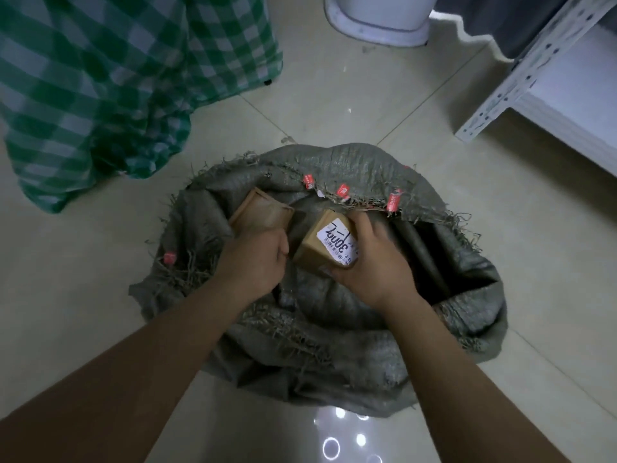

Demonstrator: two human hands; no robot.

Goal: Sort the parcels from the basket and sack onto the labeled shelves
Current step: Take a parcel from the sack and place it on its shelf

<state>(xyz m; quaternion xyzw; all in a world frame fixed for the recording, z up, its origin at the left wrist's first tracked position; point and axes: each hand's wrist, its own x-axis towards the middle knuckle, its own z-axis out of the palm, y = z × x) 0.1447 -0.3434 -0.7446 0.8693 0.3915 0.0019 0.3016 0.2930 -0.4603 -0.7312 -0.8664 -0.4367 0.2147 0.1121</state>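
A grey-green woven sack (334,335) lies open on the tiled floor in the middle of the view. Over its mouth my left hand (253,262) grips a plain brown cardboard parcel (260,210) by its near end. My right hand (377,262) holds a second brown parcel (320,248), fingers curled over its far edge and thumb under its near corner. That parcel carries a white label with handwritten figures facing up. The two parcels are a small gap apart. The inside of the sack below them is dark.
A green-and-white checked cloth (100,78) hangs over something at the upper left. A white metal shelf unit (541,78) stands at the upper right, its lowest shelf near the floor. A white round base (377,25) sits at the top centre.
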